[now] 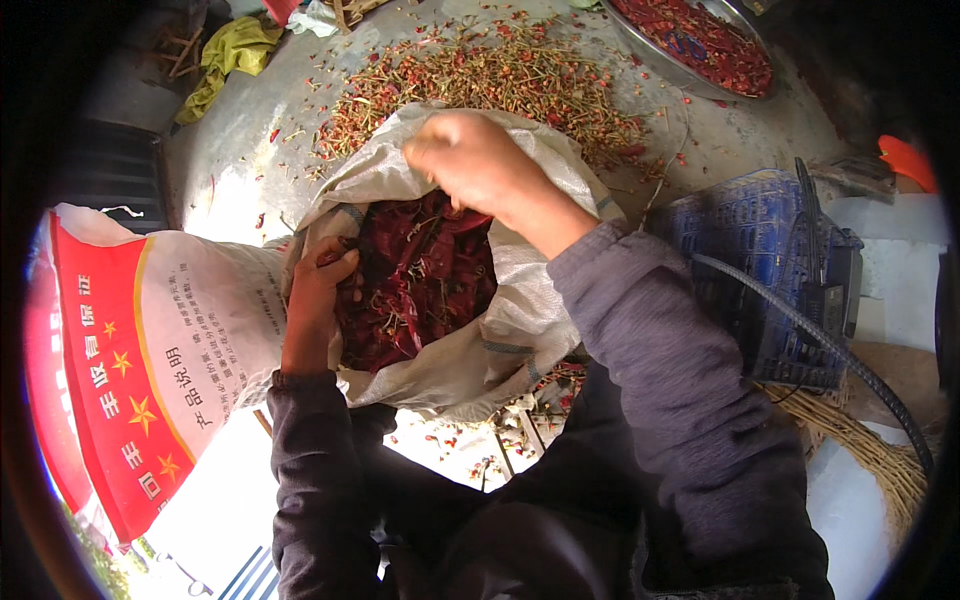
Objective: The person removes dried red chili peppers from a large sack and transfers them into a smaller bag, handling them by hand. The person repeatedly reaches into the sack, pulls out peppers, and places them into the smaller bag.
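Observation:
A white woven plastic sack point(540, 300) stands before me with its mouth wide, filled with dark red dried chili peppers point(420, 277). My left hand point(321, 281) is at the sack's left inner side, its fingers closed on a dark red dried chili. Above the far rim is my right hand point(465, 161), slightly blurred, its fingers curled; whether something is between them cannot be told. A heap of chili stems point(480, 75) lies on the concrete floor beyond the sack.
Left of the sack is a red and white printed sack point(217, 300). To the right stand a blue plastic crate point(735, 217), a black hose point(817, 334) and a straw broom point(862, 442). A metal basin point(667, 71) of red chilies is at the upper right, a yellow bag point(232, 56) at the upper left.

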{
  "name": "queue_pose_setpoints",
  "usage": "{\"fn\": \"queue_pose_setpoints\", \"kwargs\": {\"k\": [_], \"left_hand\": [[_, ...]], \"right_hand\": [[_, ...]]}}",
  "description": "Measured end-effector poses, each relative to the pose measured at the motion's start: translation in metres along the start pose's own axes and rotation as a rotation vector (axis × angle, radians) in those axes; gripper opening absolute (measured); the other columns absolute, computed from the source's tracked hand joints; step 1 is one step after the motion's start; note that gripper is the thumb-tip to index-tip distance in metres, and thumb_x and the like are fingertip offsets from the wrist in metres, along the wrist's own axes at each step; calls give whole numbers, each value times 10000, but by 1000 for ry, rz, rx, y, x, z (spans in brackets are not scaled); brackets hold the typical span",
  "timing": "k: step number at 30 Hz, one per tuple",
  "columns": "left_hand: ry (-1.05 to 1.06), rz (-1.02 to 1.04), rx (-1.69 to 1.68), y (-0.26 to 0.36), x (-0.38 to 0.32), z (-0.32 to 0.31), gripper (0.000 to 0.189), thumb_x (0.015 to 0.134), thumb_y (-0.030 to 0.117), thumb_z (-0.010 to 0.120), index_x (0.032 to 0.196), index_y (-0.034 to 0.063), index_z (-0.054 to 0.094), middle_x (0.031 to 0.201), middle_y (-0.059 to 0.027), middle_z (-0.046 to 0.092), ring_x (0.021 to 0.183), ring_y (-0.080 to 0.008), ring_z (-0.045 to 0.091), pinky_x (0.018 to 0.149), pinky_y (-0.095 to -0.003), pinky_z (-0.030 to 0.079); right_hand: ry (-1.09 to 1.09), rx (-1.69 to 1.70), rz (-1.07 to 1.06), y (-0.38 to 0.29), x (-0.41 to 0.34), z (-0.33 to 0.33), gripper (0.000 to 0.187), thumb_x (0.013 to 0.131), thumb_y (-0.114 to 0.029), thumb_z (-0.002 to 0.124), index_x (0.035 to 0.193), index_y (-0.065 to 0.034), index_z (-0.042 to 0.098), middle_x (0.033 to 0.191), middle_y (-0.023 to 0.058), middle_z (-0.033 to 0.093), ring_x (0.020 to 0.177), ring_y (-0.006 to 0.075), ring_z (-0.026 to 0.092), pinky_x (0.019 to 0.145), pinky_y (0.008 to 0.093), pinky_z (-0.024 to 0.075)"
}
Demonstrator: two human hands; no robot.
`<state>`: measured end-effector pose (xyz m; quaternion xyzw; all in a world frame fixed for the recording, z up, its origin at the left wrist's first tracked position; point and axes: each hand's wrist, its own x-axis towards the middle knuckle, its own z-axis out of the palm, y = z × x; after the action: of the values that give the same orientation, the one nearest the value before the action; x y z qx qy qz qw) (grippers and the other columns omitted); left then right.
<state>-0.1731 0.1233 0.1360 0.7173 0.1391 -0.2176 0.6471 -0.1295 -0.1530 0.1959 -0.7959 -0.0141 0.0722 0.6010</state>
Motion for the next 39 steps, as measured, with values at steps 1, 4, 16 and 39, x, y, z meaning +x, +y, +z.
{"fn": "queue_pose_setpoints", "kwargs": {"k": [1, 4, 16, 39], "left_hand": [[-13, 19, -119, 6, -7, 5, 133, 962, 68, 600, 1090, 39, 624, 851, -19, 626, 668, -135, 587, 585, -280, 487], [-57, 57, -252, 20, -20, 17, 181, 972, 73, 592, 1148, 36, 605, 906, -29, 636, 719, -131, 597, 600, -277, 497], [-128, 93, -500, 29, -13, 38, 178, 1018, 172, 553, 1137, 51, 608, 965, -58, 679, 824, -165, 665, 699, -310, 559], [77, 80, -365, 9, 25, -7, 271, 833, -71, 563, 1086, -8, 635, 940, -130, 674, 757, -226, 661, 693, -333, 554]], "right_hand": [[-78, -66, 10, 2, -3, 6, 333, 897, -320, 673, 853, 9, 702, 806, 203, 711, 738, 324, 704, 729, 439, 547], [-244, -297, -43, 6, -13, 27, 407, 897, -385, 665, 881, 18, 717, 886, 232, 715, 866, 381, 708, 794, 464, 543], [-527, 440, 351, 18, -23, 65, 390, 961, -342, 598, 741, -24, 652, 673, 76, 615, 556, 175, 543, 483, 356, 408], [-137, 504, 229, 2, -8, 45, 217, 947, -241, 651, 925, -26, 667, 762, -10, 558, 586, 65, 447, 458, 225, 330]]}}
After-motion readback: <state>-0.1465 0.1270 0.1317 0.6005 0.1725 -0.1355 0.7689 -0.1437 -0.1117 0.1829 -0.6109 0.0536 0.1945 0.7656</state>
